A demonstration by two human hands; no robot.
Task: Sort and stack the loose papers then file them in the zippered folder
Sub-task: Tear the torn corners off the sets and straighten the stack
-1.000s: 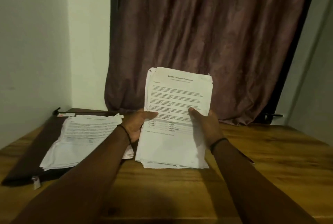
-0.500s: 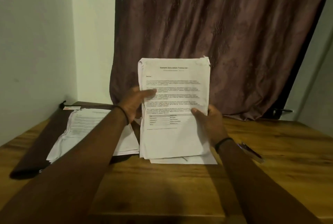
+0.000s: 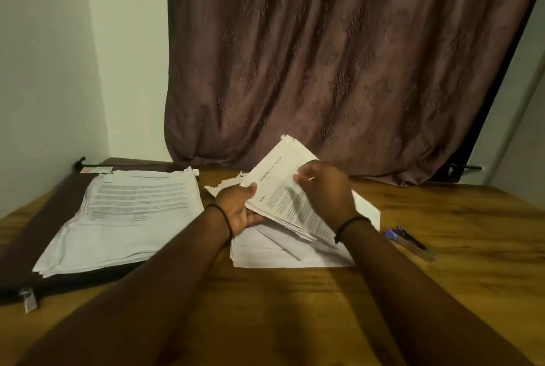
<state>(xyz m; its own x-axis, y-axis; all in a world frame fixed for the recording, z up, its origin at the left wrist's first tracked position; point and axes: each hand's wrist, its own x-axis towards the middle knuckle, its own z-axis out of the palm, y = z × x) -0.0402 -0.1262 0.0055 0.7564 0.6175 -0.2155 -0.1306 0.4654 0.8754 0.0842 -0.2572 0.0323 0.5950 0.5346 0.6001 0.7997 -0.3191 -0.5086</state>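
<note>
A tilted sheaf of papers [image 3: 283, 188] is pinched by the left hand [image 3: 240, 209] and right hand [image 3: 324, 188], probably for squaring, above loose sheets [image 3: 274, 250]; the zippered folder [image 3: 38, 236] lies left, under a finished stack [image 3: 126, 215].

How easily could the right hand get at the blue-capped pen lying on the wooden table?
Probably easily: the blue-capped pen lies in the open on the wooden table just outside the right hand, nothing covering it. But that hand grips the sheaf of printed papers, so it must let go first.
</note>
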